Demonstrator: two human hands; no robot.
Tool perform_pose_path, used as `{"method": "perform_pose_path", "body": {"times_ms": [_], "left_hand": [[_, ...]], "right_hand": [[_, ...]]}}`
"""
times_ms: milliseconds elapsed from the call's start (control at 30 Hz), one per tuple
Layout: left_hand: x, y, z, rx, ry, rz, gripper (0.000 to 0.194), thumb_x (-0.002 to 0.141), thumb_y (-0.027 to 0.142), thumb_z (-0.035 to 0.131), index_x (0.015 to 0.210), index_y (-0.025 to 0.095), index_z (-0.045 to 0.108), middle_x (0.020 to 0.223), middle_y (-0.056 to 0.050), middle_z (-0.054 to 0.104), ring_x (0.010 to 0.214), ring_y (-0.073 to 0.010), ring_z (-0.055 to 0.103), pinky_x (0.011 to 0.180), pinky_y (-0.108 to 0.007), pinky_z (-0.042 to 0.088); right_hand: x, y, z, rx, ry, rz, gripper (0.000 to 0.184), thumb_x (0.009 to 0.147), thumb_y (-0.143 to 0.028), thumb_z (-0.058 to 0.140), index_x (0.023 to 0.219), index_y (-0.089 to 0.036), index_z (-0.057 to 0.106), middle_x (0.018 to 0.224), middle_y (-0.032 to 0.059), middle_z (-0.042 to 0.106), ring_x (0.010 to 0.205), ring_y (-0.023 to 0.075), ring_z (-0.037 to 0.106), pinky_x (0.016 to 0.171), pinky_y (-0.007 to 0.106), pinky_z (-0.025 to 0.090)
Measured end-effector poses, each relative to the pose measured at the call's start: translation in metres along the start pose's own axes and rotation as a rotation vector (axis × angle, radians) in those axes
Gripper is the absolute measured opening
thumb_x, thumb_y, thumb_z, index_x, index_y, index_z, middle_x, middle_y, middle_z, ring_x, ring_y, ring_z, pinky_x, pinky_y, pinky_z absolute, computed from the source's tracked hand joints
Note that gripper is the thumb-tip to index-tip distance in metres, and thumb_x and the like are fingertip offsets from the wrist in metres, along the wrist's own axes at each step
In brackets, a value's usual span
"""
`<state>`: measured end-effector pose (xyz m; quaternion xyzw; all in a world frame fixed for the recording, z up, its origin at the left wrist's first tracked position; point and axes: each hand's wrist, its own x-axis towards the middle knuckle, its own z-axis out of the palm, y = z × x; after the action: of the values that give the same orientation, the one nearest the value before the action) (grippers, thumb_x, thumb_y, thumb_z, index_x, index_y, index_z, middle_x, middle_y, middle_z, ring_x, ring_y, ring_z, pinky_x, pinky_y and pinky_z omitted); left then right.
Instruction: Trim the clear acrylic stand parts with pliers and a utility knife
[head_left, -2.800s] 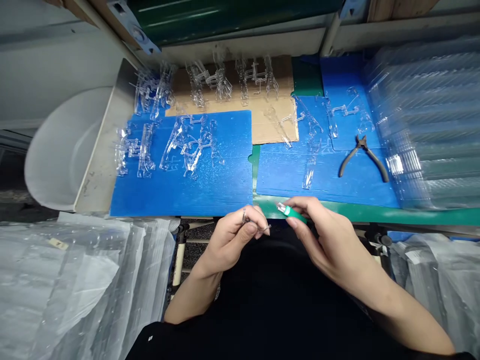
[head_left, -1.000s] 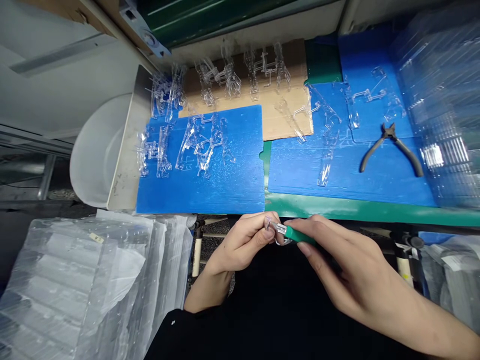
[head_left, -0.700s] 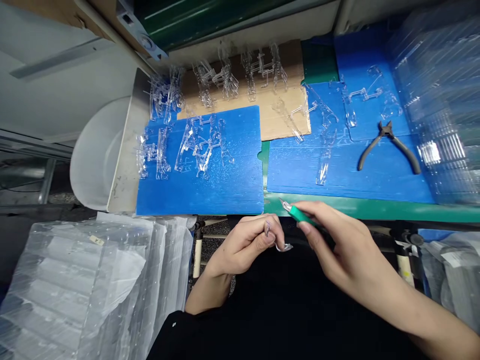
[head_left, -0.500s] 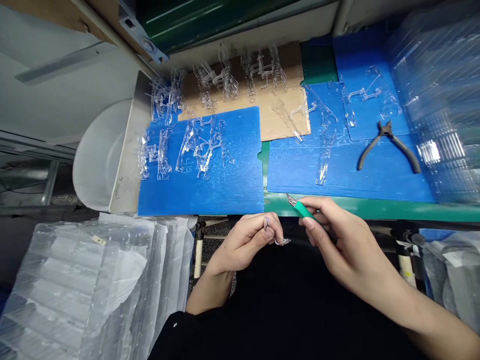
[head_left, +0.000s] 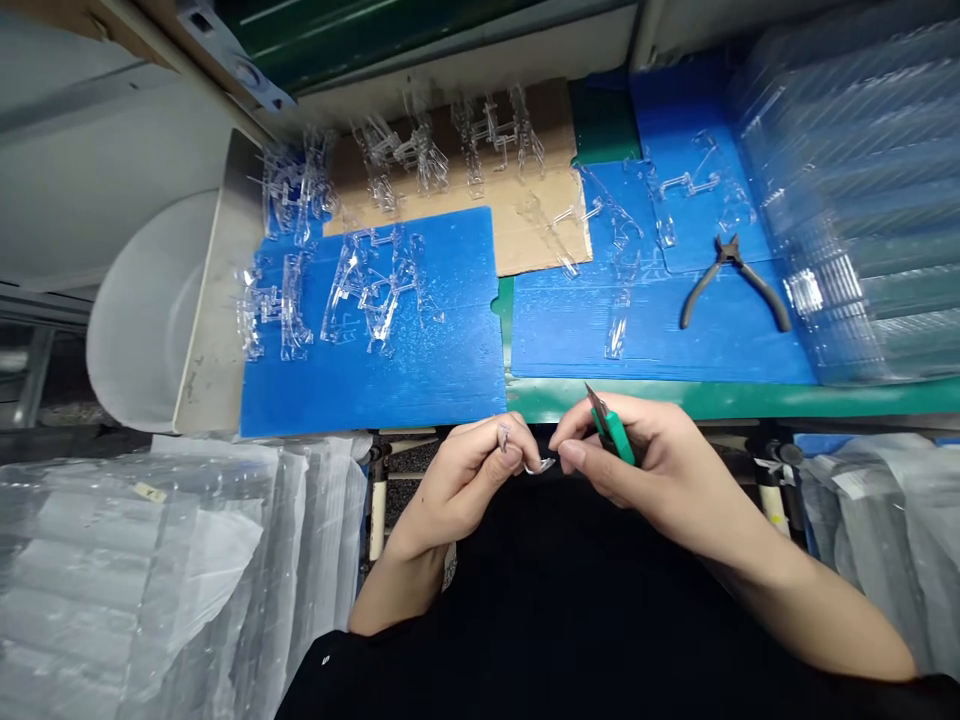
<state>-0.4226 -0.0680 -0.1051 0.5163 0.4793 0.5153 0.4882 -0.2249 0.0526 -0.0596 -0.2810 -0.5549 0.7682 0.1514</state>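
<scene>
Green-handled cutter (head_left: 615, 435) drawn back from clear plastic piece (head_left: 541, 465). Your right hand (head_left: 660, 470) closed firmly round cutter; your left hand (head_left: 450, 490) pinches piece at fingertips, just off bench edge. Many clear pieces (head_left: 367, 290) remain on blue board (head_left: 375, 400).

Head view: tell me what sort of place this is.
Probably a factory workbench for finishing plastic parts: clear moulded pieces laid out on blue boards, pliers beside them, and stacks of clear trays.
</scene>
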Motion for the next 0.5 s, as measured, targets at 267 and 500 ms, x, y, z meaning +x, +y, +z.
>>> {"method": "perform_pose_path", "body": {"times_ms": [267,500], "left_hand": [[0.0,-0.002,0.002,0.025,-0.006,-0.024,0.025,0.114,0.03,0.051,0.099,0.019,0.069,0.088,-0.004,0.067,0.079,-0.0157,0.06,0.074,-0.03,0.044],[-0.001,-0.003,0.002,0.021,0.013,-0.01,0.026,0.114,0.031,0.05,0.104,0.018,0.072,0.091,-0.006,0.069,0.081,-0.0164,0.06,0.076,-0.03,0.045]], "right_hand": [[0.005,0.014,0.002,0.255,-0.128,0.086,0.024,0.1,-0.039,0.079,0.103,-0.019,0.064,0.081,-0.0049,0.056,0.053,0.0039,0.043,0.045,0.018,0.036],[0.01,0.012,0.007,0.337,-0.107,0.147,0.011,0.1,-0.025,0.069,0.1,-0.019,0.059,0.072,-0.0069,0.057,0.045,0.0035,0.037,0.041,0.017,0.028]]}}
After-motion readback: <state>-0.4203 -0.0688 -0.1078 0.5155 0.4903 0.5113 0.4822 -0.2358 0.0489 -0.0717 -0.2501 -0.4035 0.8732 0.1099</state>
